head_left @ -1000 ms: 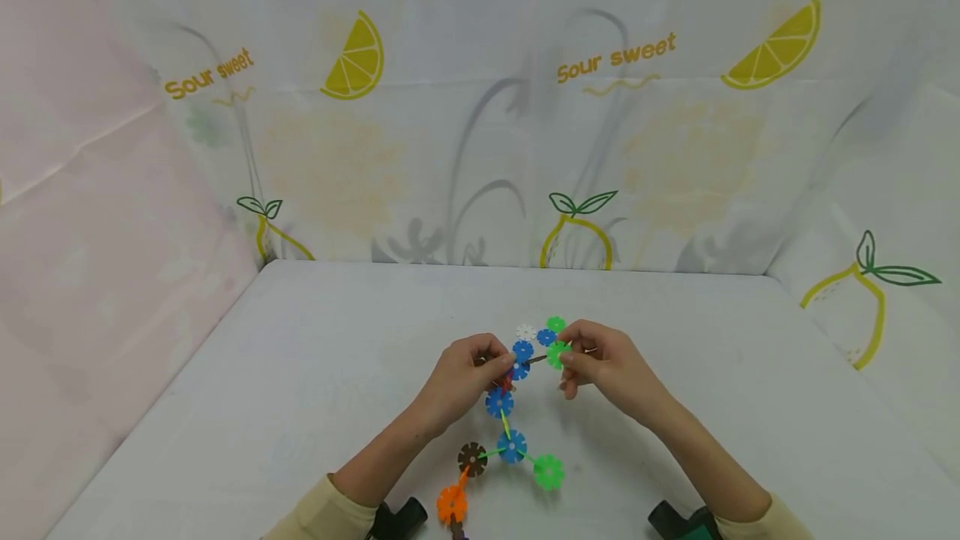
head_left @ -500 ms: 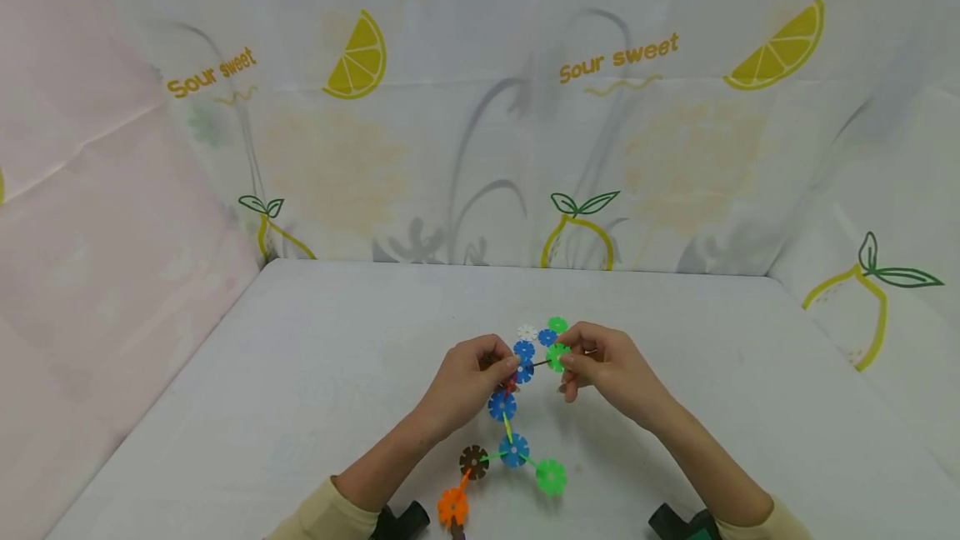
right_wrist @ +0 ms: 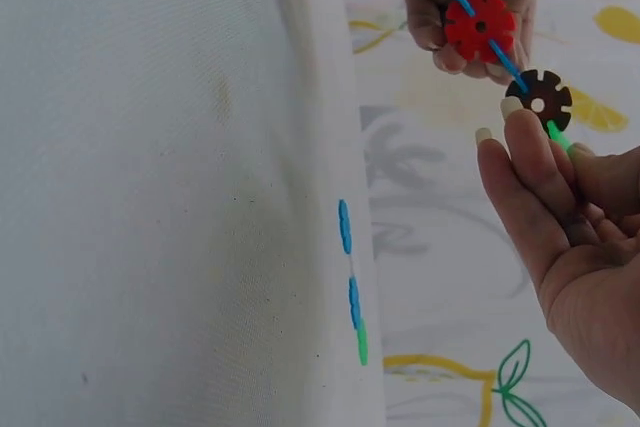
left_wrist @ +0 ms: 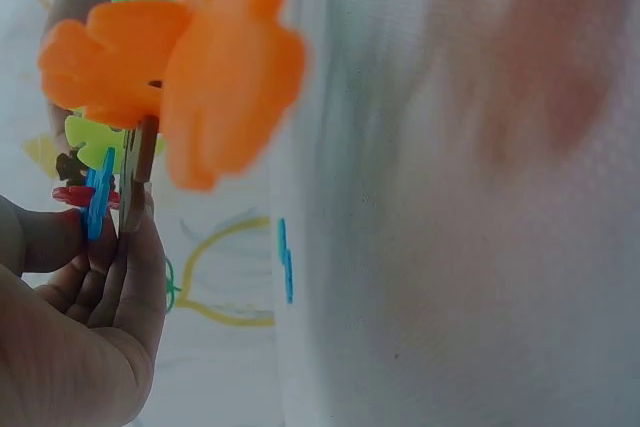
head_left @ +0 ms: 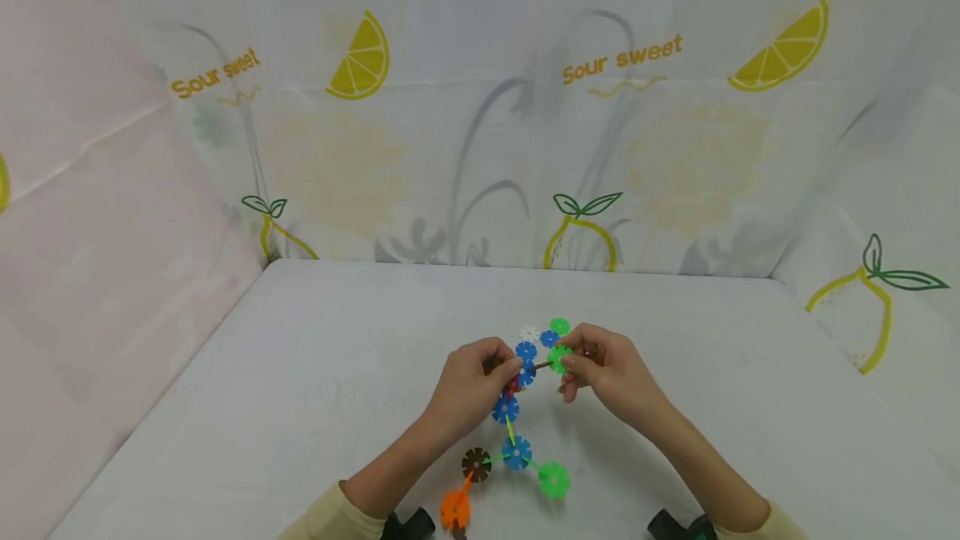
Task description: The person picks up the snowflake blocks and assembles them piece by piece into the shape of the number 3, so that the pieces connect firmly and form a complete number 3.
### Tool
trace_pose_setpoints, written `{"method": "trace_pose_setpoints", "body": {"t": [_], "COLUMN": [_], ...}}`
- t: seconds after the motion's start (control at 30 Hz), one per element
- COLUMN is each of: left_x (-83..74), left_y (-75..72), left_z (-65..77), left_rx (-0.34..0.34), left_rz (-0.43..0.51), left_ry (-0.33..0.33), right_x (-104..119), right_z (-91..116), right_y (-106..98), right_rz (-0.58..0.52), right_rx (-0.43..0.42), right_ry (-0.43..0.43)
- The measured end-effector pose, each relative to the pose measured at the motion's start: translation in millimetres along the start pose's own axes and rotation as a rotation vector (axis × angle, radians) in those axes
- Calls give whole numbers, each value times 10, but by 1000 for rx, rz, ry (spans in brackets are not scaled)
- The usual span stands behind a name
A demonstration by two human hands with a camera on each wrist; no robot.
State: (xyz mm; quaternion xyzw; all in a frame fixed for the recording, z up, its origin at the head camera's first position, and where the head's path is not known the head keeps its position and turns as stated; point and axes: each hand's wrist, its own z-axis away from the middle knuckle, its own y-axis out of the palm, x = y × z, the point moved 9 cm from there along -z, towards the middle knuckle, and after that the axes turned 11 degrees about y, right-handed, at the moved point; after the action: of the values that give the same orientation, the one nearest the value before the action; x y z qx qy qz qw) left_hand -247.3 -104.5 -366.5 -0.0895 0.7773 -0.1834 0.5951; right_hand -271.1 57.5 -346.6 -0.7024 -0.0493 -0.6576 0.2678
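Observation:
Notched plastic snowflake discs are slotted together into a branching chain. In the head view my left hand [head_left: 474, 386] pinches it near a red disc [head_left: 512, 387] and a blue disc [head_left: 524, 372]. My right hand [head_left: 611, 369] pinches a green disc [head_left: 558, 358] between thumb and forefinger; a brown disc [right_wrist: 540, 102] joins it to the chain in the right wrist view. Toward me the chain runs through a blue disc [head_left: 517, 453], which branches to a green disc [head_left: 553, 480] and a brown disc [head_left: 476, 465]. An orange disc [head_left: 454, 510] follows. Left fingers partly hide the red disc.
Loose discs lie on the white table [head_left: 337, 357] beyond my hands: a white disc [head_left: 528, 333], a blue disc [head_left: 550, 338] and a green disc [head_left: 559, 326], with another blue disc [head_left: 526, 350] closer. Patterned cloth [head_left: 450, 148] rises behind the table.
The chain and my left hand shift slightly right and toward me in the head view, partly along with the whole scene. Both hands keep their hold on the discs.

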Motion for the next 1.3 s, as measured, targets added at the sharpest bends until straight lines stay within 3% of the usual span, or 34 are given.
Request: {"method": "trace_pose_setpoints", "body": {"t": [1.3], "left_x": [8], "left_y": [22], "left_z": [11], "left_rx": [-61], "left_rz": [-28], "left_ry": [37], "right_x": [-47], "right_z": [5], "right_y": [49], "right_rz": [34], "right_rx": [-93], "right_ry": [11]}}
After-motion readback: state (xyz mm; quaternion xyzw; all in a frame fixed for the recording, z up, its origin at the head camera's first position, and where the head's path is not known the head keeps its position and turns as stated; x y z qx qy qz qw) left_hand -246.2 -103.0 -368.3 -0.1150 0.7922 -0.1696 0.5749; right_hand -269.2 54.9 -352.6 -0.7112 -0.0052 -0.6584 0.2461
